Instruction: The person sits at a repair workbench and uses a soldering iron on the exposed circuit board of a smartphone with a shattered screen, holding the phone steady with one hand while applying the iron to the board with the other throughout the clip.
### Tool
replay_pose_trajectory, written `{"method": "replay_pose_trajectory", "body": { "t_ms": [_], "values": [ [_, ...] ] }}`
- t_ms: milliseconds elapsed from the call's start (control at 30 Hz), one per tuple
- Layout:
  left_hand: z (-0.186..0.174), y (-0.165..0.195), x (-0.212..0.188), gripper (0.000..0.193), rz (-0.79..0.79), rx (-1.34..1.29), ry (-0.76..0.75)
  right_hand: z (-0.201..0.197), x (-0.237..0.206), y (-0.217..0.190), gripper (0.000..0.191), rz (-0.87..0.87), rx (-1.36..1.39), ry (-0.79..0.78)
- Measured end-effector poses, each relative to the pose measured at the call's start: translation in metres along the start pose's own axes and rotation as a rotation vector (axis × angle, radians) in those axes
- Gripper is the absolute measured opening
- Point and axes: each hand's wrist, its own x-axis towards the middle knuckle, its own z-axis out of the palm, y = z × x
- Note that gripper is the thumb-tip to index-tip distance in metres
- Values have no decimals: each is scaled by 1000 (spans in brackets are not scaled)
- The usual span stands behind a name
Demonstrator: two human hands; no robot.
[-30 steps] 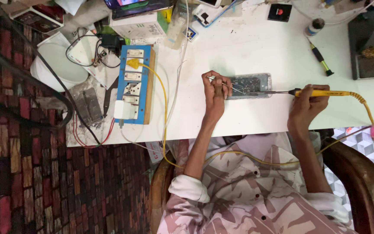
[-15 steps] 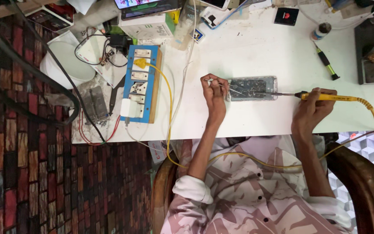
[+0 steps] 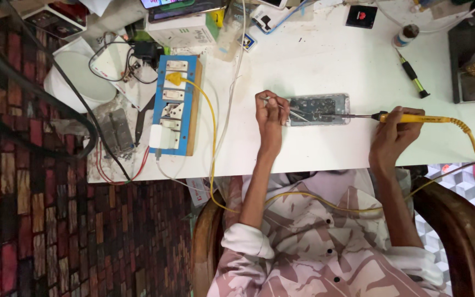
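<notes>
While the opened phone with its dark exposed circuit board [image 3: 319, 110] lies flat on the white tabletop [image 3: 314, 60], both hands work at it from the near edge. Left hand [image 3: 271, 120] sits at the phone's left end, fingers pinched narrow on thin metal tweezers [image 3: 298, 114] whose tips reach onto the board. Right hand [image 3: 394, 132] is off the phone's right end, fingers wrapped around the yellow-handled soldering iron [image 3: 413, 117], its thin metal tip pointing left and meeting the phone's right part; exact contact point too small to tell. Yellow cord [image 3: 471, 140] runs from the iron's rear, off the table edge and across the person's lap. Well left of the phone stands a blue wooden socket board with white switches [image 3: 174, 104], a yellow plug [image 3: 172, 78] in its top socket. Further left of the phone, a white round bowl [image 3: 78, 77] and tangled black and red wires. Up and right of the phone lies a small green-and-black screwdriver [image 3: 413, 74], near it a small white bottle with a dark cap [image 3: 405, 36]. Far right of the phone, a dark tray [image 3: 471, 55] at the table's edge. Patterned pink-and-beige shirt [image 3: 314, 242], brown wooden chair arm [image 3: 463, 225] below the phone.
</notes>
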Motion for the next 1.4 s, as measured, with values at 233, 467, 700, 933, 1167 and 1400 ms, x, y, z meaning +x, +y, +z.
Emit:
{"method": "replay_pose_trajectory", "body": {
  "t_ms": [233,467,700,933,1167,1400],
  "values": [
    [-5,-3,-1,19,3,-112,12,1,-2,-5,12,9,29,-32],
    [-6,-9,0,16,-32,34,3,-2,0,-1,14,27,64,-34],
    [-11,-12,0,15,-84,-41,-107,-2,3,14,11,26,138,-37],
    [-19,-7,8,14,-171,-194,-75,5,5,13,11,106,171,0],
    [-16,-4,10,18,-133,-34,-126,9,6,6,12,57,38,-35],
    [4,-1,11,20,3,-110,-35,5,5,6,11,76,101,-37]
  ]
}}
